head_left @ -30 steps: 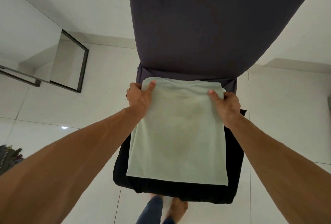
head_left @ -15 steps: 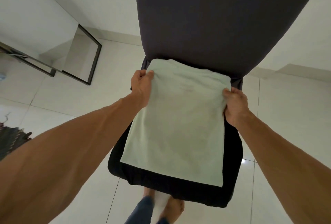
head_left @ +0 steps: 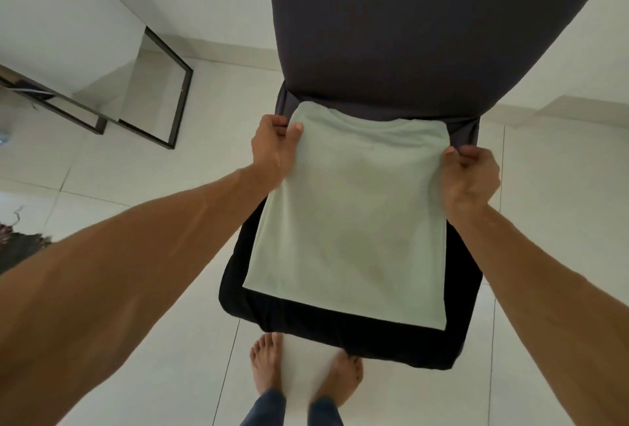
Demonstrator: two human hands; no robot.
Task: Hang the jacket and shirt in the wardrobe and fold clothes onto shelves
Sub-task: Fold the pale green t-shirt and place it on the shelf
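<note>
Cut off at the far edge: top of the dark chair back [head_left: 391, 34]. Tucked under cloth and unseen: most fingertips. Pinching the far left corner of the folded pale green shirt [head_left: 347, 214] with the left hand [head_left: 272, 149], thumb on top; gripping its far right corner in the curled right hand [head_left: 471, 177]. Resting on the chair seat [head_left: 340, 327].

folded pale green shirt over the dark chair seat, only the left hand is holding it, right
Not quite: both hands hold it. The head view shows the left hand gripping the far left corner of the pale green shirt and the right hand gripping its far right corner. The rest stands: the shirt is folded and lies over the dark chair seat.
</note>
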